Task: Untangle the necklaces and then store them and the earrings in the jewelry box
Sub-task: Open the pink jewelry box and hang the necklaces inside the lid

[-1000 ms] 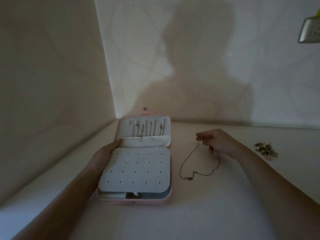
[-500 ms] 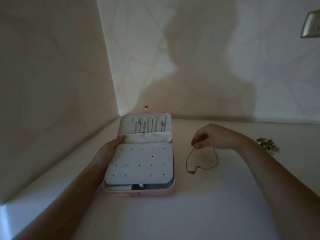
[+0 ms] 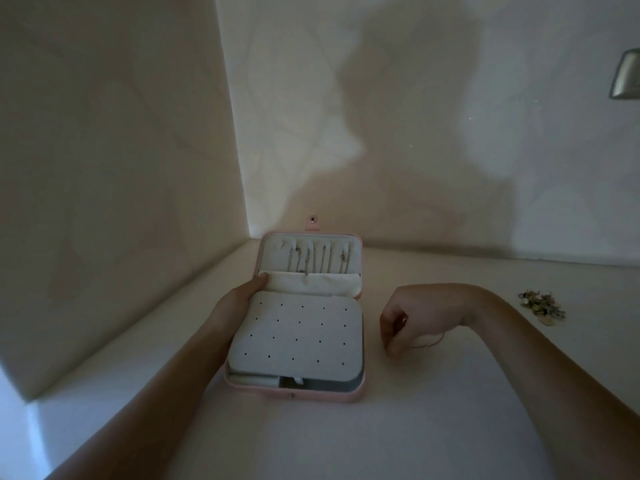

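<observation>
A pink jewelry box (image 3: 322, 396) lies open on the white table. Its raised lid (image 3: 356, 258) holds several necklaces (image 3: 311, 259) hanging on hooks above a cloth pocket. A white perforated earring panel (image 3: 298, 334) covers the base. My left hand (image 3: 239, 297) grips the box's left edge, thumb on the pocket. My right hand (image 3: 412, 318), to the right of the box, is curled round a thin gold necklace (image 3: 427, 344); only a short loop of chain shows beneath the fingers. A pile of earrings (image 3: 542, 304) lies far right.
The box stands in a corner between two pale walls. A metal fitting (image 3: 627, 76) is mounted on the right wall. Bare table surface (image 3: 398, 438) stretches in front of the box.
My right hand has moved nearer and lower while gathering the gold necklace, which lay spread on the table, into its fingers. The left hand has kept its hold on the box.
</observation>
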A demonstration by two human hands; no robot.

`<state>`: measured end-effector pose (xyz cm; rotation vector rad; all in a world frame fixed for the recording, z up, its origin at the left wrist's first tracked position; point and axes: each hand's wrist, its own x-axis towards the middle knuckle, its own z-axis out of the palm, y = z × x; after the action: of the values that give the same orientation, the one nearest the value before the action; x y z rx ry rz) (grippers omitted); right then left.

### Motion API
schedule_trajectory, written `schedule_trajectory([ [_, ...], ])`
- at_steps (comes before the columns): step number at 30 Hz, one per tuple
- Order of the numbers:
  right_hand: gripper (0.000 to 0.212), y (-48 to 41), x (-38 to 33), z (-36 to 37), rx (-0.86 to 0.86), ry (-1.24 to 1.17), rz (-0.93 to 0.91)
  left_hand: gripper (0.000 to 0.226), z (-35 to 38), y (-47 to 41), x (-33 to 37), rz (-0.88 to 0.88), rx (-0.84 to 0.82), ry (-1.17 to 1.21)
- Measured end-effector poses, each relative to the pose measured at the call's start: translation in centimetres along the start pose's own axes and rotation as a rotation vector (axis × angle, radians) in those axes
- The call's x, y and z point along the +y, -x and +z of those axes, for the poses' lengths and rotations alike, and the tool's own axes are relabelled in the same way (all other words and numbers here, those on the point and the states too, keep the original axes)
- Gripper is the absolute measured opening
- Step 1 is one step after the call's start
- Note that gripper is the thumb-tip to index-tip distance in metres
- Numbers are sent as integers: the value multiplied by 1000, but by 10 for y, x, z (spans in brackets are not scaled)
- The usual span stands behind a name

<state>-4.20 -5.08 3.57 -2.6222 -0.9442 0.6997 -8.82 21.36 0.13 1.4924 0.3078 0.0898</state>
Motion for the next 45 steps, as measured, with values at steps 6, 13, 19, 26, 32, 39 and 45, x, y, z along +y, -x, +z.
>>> schedule_trajectory([
  [6,4,37,-13,-42,100,-459,-232,32,5,4,4,71,-30,-27],
  [13,10,47,-57,-118,397,-577,-234,31,7,6,8,59,-130,16],
  [19,16,56,-102,-150,499,-343,-180,32,10,8,6,57,-209,27],
  [26,16,56,-132,-168,655,-347,-326,33,16,12,0,78,-285,37],
  [32,16,48,-143,-179,695,-369,-385,34,16,13,0,180,-318,32],
  [39,16,39,-160,-192,687,-367,-395,34,15,14,1,203,-345,52],
  [45,16,20,-171,-198,694,-340,-359,31,16,12,1,190,-325,64],
])
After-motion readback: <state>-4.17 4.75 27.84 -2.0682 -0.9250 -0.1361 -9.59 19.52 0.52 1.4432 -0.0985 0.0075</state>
